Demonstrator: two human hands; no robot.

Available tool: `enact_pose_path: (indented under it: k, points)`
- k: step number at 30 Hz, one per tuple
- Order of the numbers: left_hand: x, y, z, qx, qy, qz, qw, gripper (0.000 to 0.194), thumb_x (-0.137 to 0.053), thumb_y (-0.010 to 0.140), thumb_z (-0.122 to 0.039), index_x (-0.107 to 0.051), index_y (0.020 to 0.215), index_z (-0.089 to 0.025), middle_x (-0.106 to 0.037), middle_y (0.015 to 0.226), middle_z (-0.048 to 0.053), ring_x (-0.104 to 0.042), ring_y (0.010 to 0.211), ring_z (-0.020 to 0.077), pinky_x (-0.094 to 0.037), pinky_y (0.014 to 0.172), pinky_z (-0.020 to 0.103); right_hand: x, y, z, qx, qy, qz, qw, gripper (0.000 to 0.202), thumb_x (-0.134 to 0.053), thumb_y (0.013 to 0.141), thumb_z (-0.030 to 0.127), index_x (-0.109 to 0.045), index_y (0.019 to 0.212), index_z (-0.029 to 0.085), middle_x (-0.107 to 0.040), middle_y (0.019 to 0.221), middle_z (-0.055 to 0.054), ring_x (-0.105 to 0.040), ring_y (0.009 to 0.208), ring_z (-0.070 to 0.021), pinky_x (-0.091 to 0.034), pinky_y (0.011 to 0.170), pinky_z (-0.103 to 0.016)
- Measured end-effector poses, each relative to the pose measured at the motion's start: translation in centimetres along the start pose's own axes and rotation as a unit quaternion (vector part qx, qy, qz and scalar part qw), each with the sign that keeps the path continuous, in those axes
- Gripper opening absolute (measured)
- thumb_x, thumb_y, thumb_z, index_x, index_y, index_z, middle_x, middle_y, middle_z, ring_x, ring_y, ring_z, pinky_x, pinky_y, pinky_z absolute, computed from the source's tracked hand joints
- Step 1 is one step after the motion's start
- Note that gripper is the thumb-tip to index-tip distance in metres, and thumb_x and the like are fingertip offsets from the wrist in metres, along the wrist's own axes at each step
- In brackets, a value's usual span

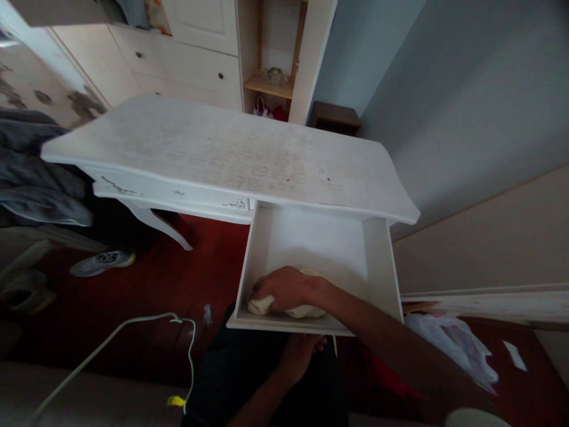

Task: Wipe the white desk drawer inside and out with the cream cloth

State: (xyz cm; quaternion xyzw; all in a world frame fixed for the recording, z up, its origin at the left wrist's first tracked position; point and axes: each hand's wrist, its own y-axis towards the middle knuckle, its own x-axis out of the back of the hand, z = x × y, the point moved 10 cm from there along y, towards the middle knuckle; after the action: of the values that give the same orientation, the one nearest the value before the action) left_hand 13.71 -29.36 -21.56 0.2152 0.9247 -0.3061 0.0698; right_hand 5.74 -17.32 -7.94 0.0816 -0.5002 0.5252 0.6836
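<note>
Inside the pulled-out drawer (322, 231), my right hand (287, 289) is closed on a cream-coloured cloth (306, 311) and presses it to the drawer floor near the front left corner. Part of the cloth bulges out on both sides of my fingers. My left hand (302, 353) is low in front of the drawer's front edge, above my dark-clothed lap. A few of its fingertips show, but the drawer front hides the rest, so its grip is unclear. The drawer belongs to a white table (249, 142) with brownish stains on its top.
A white cable (146, 318) with a yellow tag (176, 401) curves at the left. A sneaker (103, 263) lies on the red floor near a table leg (162, 228). Dark clothes (40, 172) hang at far left. A plastic bag (453, 344) lies right, by the wall.
</note>
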Motion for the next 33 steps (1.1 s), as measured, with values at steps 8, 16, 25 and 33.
enact_pose_path:
  k: [8,16,25,33]
  points:
    - [0.0,0.0,0.0,0.015,-0.032,-0.018,0.999,0.039,-0.053,0.069,-0.053,-0.065,0.066,-0.016,-0.069,0.072,0.008,-0.059,0.068,0.0187,-0.044,0.070,0.033,-1.7,-7.6,-5.2,-0.079,0.060,-0.009,0.995,0.050,-0.066,0.073,0.025,-0.066,0.123,0.029,-0.066,0.127,-0.003,-0.063,0.114,-0.0247,-0.045,0.094,-0.034]
    - [0.1,-0.1,-0.1,0.027,-0.018,-0.008,0.999,0.043,-0.053,0.068,-0.057,-0.066,0.067,-0.017,-0.070,0.073,0.008,-0.060,0.070,0.0201,-0.044,0.072,0.034,-2.5,-15.4,-8.6,-0.206,-0.033,-0.041,0.977,0.063,-0.056,0.076,0.009,-0.054,0.136,0.030,-0.051,0.145,-0.004,-0.053,0.126,-0.0259,-0.040,0.103,-0.042]
    - [0.7,0.3,0.2,0.013,-0.001,-0.015,1.000,0.046,-0.054,0.069,-0.060,-0.069,0.068,-0.016,-0.073,0.076,0.009,-0.062,0.070,0.0215,-0.046,0.070,0.035,0.4,-19.9,-11.5,-0.391,-0.178,-0.228,0.874,0.055,-0.049,0.089,0.015,-0.042,0.144,0.017,-0.043,0.149,-0.014,-0.041,0.135,-0.0273,-0.035,0.110,-0.043]
    - [0.8,0.6,0.5,0.011,0.006,-0.013,1.000,0.050,-0.054,0.069,-0.063,-0.071,0.069,-0.016,-0.073,0.073,0.010,-0.063,0.070,0.0217,-0.046,0.070,0.035,-2.3,-20.6,-9.5,-0.479,-0.152,-0.176,0.847,0.088,-0.069,0.078,0.035,-0.025,0.152,0.017,-0.027,0.157,-0.019,-0.041,0.133,-0.0375,-0.042,0.103,-0.048]
